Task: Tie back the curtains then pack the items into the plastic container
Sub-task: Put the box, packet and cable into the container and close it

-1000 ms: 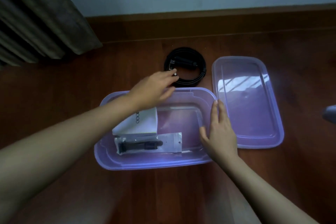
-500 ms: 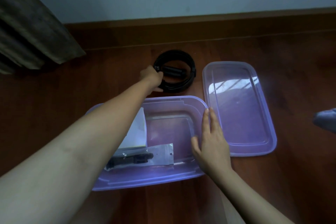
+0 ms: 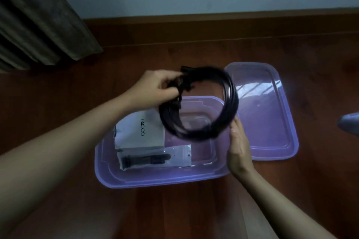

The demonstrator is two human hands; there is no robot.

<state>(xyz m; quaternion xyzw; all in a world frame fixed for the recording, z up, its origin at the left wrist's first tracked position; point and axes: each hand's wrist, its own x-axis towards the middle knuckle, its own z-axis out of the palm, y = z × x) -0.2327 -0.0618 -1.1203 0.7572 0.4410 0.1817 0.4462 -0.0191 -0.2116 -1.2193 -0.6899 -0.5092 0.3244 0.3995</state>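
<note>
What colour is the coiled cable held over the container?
Black, seen in the head view: the coiled cable in the left hand.

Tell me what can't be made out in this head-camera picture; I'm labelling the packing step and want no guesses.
- Black coiled cable, held up by the left hand: motion blur hides its connectors.
- Item in the clear sleeve inside the plastic container: dark, too small to identify.
- Curtain: cut off by the left and top edges, so whether it is tied back is unknown.
- Bluish object: cut off by the right edge.
</note>
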